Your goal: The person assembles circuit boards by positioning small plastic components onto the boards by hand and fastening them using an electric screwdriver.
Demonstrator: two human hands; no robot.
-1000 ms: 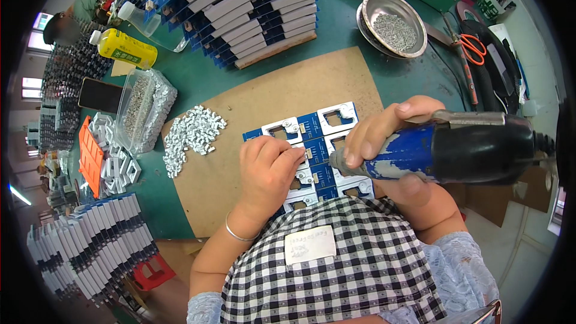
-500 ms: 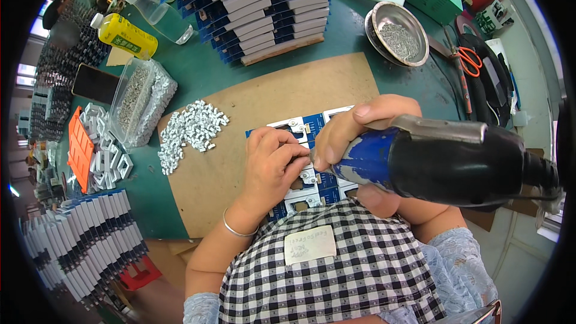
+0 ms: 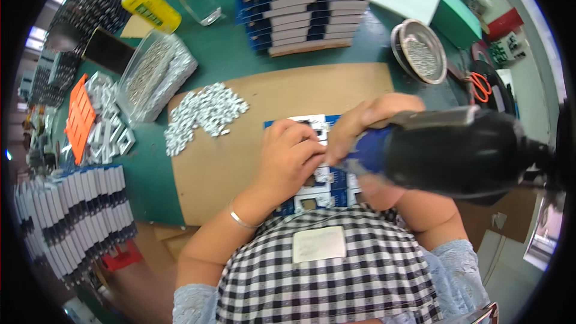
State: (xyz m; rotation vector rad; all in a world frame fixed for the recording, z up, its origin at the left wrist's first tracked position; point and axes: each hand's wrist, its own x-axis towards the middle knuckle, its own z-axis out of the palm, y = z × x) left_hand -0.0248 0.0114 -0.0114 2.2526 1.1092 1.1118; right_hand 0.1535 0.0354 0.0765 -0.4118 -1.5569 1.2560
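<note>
A blue flat part with white inserts [image 3: 312, 195] lies on a brown cardboard sheet [image 3: 240, 162] in front of me. My left hand [image 3: 291, 159] rests on top of that part with fingers curled, pressing it down. My right hand [image 3: 366, 123] grips a blue and black power screwdriver [image 3: 456, 153], whose front end points down at the part beside my left fingers. The tool's tip is hidden behind my hands. A heap of small white metal pieces [image 3: 204, 114] lies on the cardboard to the left.
Stacks of blue and grey parts [image 3: 306, 6] stand at the back, more [image 3: 72, 216] at the left edge. A clear bag of screws [image 3: 153, 75], a yellow bottle [image 3: 150, 6], a metal bowl [image 3: 423, 51], an orange piece [image 3: 78, 117] and orange-handled scissors [image 3: 480, 87] surround the green table [image 3: 240, 54].
My view has tilted closer over the work. The screwdriver has swung left and down toward my left hand on the blue part; that hand stays on the part.
</note>
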